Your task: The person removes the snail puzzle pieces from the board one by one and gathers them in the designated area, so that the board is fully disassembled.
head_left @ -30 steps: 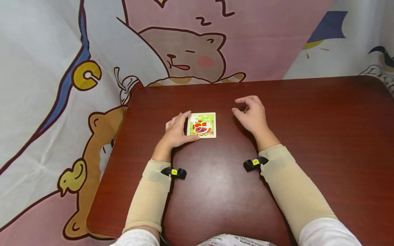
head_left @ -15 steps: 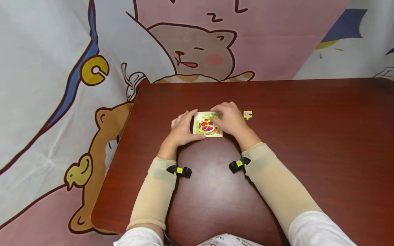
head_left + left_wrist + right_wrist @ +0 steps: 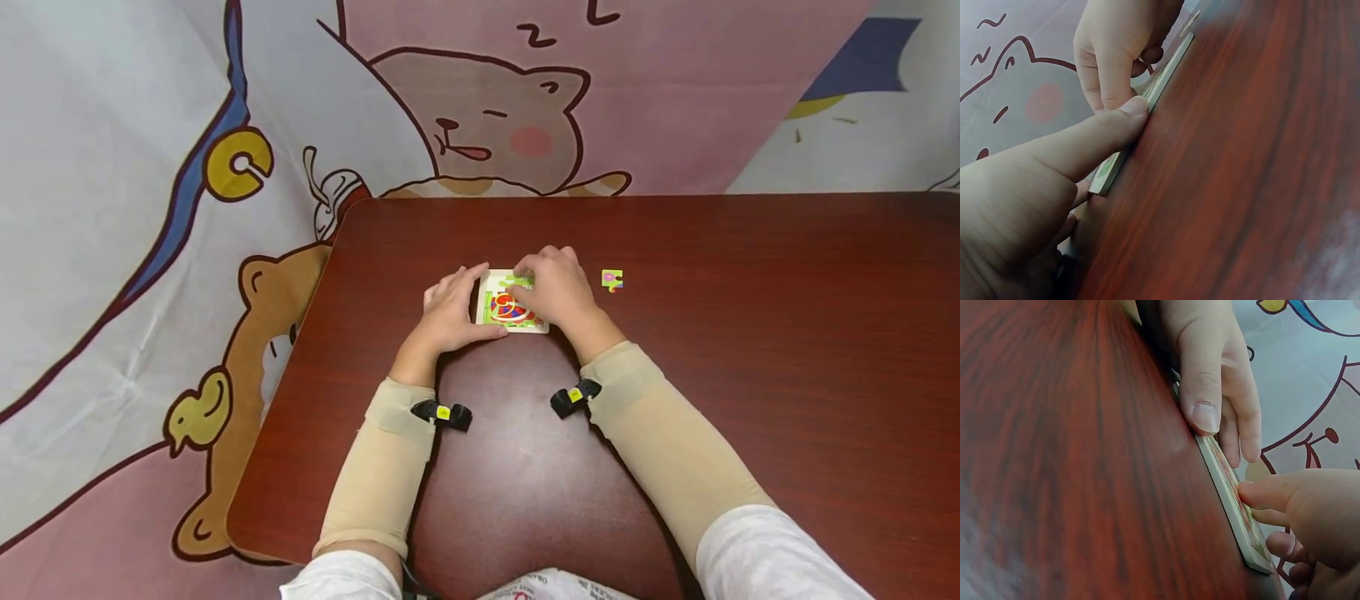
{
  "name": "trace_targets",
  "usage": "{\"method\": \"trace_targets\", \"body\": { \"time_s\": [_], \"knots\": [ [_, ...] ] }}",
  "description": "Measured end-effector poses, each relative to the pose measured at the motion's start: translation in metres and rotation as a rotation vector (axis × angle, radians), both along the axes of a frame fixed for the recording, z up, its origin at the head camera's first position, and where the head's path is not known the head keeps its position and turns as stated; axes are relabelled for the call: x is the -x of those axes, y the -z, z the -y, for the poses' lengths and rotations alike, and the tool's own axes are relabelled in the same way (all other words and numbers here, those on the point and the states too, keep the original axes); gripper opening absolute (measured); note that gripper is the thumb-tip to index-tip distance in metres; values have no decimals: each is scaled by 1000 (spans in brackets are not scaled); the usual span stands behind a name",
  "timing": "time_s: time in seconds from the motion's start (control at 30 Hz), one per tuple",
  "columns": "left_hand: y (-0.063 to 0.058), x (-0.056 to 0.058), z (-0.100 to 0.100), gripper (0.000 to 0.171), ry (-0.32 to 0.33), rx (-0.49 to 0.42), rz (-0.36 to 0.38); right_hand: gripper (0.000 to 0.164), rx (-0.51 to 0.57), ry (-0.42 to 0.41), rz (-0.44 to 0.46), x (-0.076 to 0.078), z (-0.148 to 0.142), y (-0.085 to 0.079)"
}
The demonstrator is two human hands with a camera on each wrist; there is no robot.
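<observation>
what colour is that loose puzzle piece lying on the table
The puzzle piece is mostly yellow-green with a pink patch, best seen in the head view.

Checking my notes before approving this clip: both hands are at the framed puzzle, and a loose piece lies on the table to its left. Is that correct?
Not quite: the loose piece lies on the table to the right of the framed puzzle, as the head view shows. The left hand and right hand are both at it.

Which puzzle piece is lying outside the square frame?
The small green jigsaw piece with a pink patch, on the reddish wooden table; red and blue pieces sit inside the pale square wooden frame.
</observation>
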State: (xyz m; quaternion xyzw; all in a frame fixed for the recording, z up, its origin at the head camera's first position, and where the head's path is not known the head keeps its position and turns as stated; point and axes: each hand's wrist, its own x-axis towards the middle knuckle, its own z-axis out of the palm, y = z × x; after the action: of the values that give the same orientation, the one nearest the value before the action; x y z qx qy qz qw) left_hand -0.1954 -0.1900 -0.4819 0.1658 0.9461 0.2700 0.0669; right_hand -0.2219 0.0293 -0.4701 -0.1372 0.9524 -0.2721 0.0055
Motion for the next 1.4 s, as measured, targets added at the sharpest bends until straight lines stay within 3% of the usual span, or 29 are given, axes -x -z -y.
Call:
{"method": "trace_targets", "body": {
  "time_s": [0.37,0.83,1.1,1.4],
  "knots": [
    [0,1,1,112,-4,4,1,38,20,16,123,-1,0,-8],
    [-1,1,0,113,-1,5,10,40,90,-89,206,4,-7,-13],
    [3,1,0,113,0,4,12,44,16,-98,331,9,-7,-21],
    [2,1,1,113,-2,3,16,42,42,-109,415,10,-4,-28]
  ]
}}
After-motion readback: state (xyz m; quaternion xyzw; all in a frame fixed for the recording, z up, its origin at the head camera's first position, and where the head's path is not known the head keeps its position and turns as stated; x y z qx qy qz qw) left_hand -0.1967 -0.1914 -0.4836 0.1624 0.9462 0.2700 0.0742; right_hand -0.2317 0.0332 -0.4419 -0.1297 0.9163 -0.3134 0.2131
